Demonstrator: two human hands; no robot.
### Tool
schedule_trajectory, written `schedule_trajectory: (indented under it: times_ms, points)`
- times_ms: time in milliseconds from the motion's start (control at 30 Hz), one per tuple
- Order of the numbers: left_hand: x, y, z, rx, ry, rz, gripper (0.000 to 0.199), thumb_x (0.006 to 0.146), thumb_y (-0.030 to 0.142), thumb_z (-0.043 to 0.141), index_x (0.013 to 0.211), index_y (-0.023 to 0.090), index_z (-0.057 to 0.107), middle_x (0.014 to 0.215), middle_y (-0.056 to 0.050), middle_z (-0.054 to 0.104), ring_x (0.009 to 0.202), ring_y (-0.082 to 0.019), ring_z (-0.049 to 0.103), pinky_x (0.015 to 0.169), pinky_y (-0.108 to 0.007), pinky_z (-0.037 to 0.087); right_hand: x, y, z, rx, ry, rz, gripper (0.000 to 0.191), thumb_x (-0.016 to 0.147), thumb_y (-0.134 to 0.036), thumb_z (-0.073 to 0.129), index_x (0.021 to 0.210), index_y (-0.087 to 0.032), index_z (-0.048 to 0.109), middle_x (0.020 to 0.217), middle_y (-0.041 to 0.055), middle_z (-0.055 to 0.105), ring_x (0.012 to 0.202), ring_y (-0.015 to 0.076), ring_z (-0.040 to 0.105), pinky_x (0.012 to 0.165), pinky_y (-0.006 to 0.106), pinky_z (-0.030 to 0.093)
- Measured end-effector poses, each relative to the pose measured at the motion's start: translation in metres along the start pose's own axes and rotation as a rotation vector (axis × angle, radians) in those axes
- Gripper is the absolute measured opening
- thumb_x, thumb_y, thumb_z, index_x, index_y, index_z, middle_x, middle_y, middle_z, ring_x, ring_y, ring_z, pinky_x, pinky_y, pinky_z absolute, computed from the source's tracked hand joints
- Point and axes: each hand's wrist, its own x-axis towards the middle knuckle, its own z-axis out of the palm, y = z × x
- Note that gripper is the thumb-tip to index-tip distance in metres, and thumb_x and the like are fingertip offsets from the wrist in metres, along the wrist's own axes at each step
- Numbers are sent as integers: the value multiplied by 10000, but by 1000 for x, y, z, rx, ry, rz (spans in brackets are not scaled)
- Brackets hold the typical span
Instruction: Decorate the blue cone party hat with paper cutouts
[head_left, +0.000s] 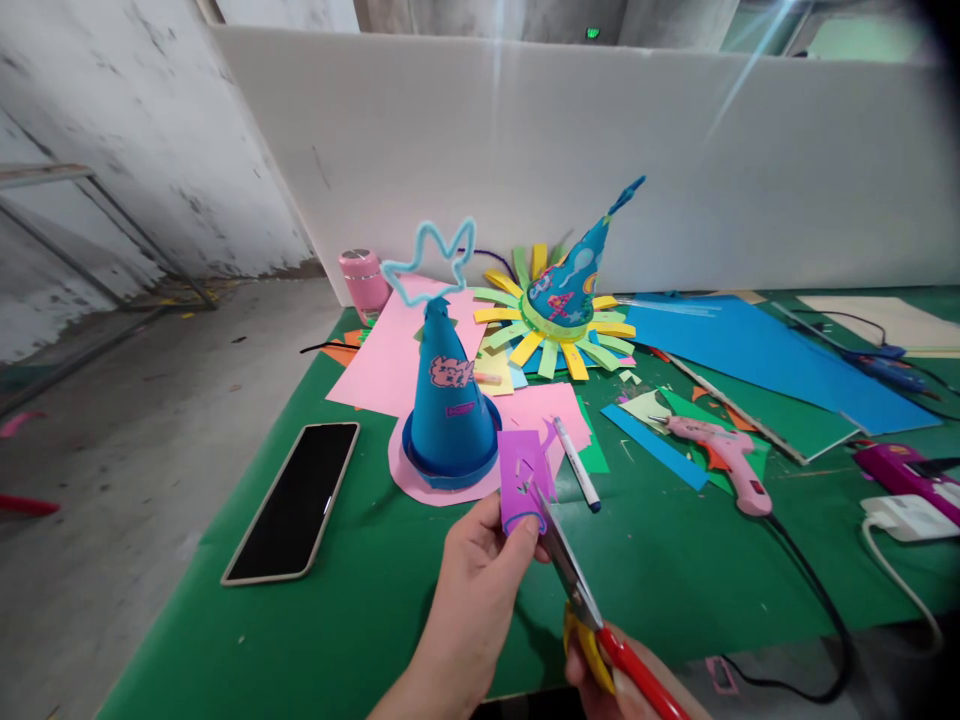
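My left hand (480, 590) pinches the lower edge of a small purple paper piece (517, 462), which has cut-out holes and a blue curved outline near my thumb. In my right hand (630, 675) is a pair of scissors (574, 575) with red and yellow handles. Its blades point up and left, their tips against the purple paper. Just beyond stands a blue paper cone hat (442, 420) with a pink drawn cutout, a purple strip and a light blue pipe-cleaner star (431, 262) on top. A capped marker (576, 465) lies to the right of the paper.
A phone (300, 505) lies at left. At right rest a pink glue gun (716, 450) with its black cord, a white charger (911, 516) and blue card (757, 350). Behind are a second cone hat (574, 275), a pink flask (365, 285) and a white partition (600, 150).
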Motion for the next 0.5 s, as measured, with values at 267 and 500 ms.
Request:
schedule_trajectory:
  times_ms: [267,500]
  points:
    - [4,5,-8,94,-66,-11,97,749,223,584,709,144,623,611,12,533,593,-109,450,601,-206,371,3,4,-5,-42,34,-21,471,686,-639,560,666,-169,551,451,-95,247,373,37,258,378,151,283]
    - [8,11,-17,193,-166,-48,112,726,251,596,717,145,634,638,4,534,566,-103,443,567,-211,377,-16,-17,4,-151,23,-66,445,699,-603,587,729,-159,604,531,-52,334,491,68,355,473,167,365]
